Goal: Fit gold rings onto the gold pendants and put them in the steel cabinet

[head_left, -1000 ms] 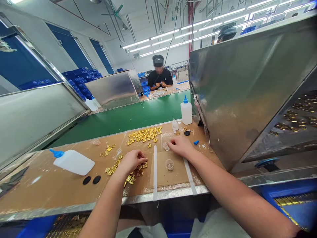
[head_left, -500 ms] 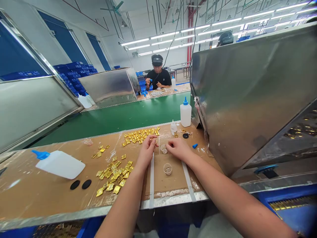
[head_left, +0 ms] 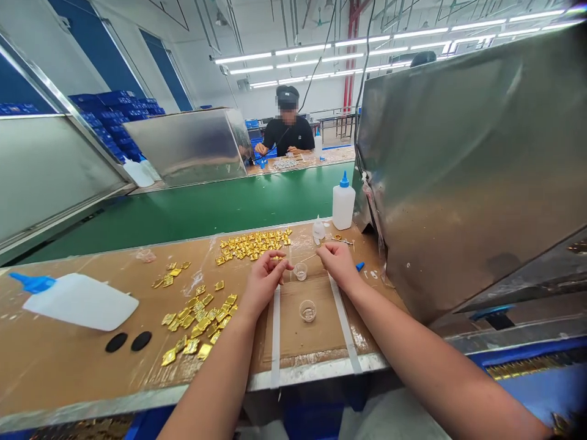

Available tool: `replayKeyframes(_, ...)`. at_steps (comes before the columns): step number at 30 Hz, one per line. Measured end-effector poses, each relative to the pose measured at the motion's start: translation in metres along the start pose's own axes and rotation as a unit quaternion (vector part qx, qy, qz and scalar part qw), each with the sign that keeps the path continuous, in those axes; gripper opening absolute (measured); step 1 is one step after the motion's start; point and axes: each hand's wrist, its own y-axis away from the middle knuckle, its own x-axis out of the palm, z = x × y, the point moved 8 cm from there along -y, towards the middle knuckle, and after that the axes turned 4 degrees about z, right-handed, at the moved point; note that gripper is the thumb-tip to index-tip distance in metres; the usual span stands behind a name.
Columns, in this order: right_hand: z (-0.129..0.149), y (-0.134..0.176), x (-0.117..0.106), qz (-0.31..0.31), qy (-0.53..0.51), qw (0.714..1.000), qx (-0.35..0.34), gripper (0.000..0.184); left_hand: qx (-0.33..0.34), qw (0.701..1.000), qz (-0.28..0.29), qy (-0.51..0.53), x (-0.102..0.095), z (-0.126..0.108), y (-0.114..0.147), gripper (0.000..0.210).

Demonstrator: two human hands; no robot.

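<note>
Two small clear cups stand on the bench in front of me. The near cup (head_left: 307,311) sits on a cardboard pad (head_left: 316,342) between two pale tape strips, and the far cup (head_left: 301,271) is just beyond it, between the hands. Both are see-through, but I can't make out what is in either. A white squeeze bottle (head_left: 343,208) with a blue cap stands upright at the back, a small dropper bottle (head_left: 318,230) beside it. A larger white bottle (head_left: 82,302) lies on its side at the left, blue nozzle pointing away from the cups. Low at the right, a blue crate (head_left: 545,391) holds a row of gold-coloured parts.

The person's right hand (head_left: 338,263) pinches a thin pale stick (head_left: 312,256) in its fingertips. The stick slants down and left towards the far cup's rim; whether it touches I can't tell. The left hand (head_left: 266,275) hovers just left of that cup, thumb and forefinger close together, and I can't see whether anything is between them. Square gold pieces (head_left: 199,318) lie scattered left of that forearm, with a denser cluster (head_left: 251,245) behind the hand.
</note>
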Motion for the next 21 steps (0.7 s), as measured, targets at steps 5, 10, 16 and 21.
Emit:
replayKeyframes(5, -0.001, 0.004, 0.012, 0.038, 0.055, 0.998, -0.011, 0.03, -0.022, 0.998, -0.022, 0.053, -0.001, 0.004, 0.0, 0.031)
replayKeyframes(10, -0.008, 0.005, 0.026, 0.084, 0.174, 0.981, -0.021, 0.028, -0.052, 0.994, -0.023, 0.095, 0.002, 0.011, 0.002, 0.038)
replayKeyframes(16, -0.016, 0.003, 0.031, 0.109, 0.146, 0.983, -0.003, 0.027, -0.056, 0.998, 0.003, 0.037, 0.004, 0.013, 0.0, 0.061)
replayKeyframes(21, -0.017, 0.001, 0.026, 0.088, 0.041, 0.995, 0.026, 0.03, -0.014, 1.0, 0.005, -0.026, 0.003, 0.005, 0.002, 0.055)
